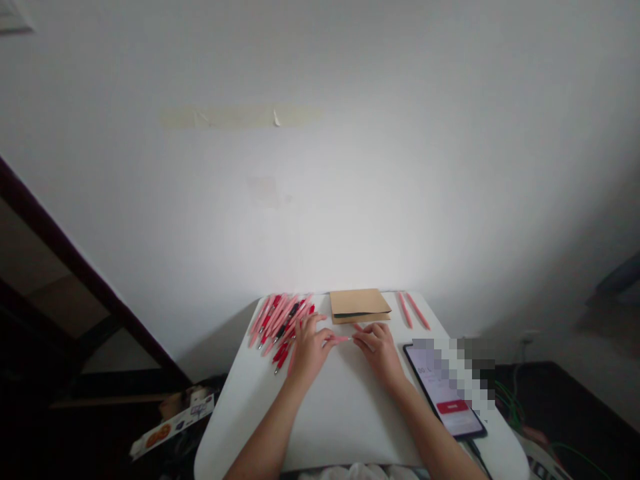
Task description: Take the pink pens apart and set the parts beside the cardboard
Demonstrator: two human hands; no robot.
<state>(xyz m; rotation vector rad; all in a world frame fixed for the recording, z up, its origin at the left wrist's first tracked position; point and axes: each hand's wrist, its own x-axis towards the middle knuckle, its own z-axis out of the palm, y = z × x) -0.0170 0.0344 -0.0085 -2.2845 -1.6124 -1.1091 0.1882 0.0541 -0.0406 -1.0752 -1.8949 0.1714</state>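
Over the middle of the white table, my left hand (313,347) pinches a pink pen (341,339) that points to the right, its pale tip showing. Close by that tip, my right hand (377,343) has its fingers pinched together. A short pink piece (357,327) sticks out above these fingers; it may be a pen cap, but its lower part is hidden. Left of my left hand lies a loose heap of pens (280,320), pink, red and black, several with metal tips. Part of the heap is hidden behind my left hand.
A folded brown card (359,303) lies at the table's back edge. Two pink pens (412,312) lie side by side at the back right. A phone (440,393) with a lit screen and a cable lies near my right forearm. The wall (340,167) rises directly behind the table.
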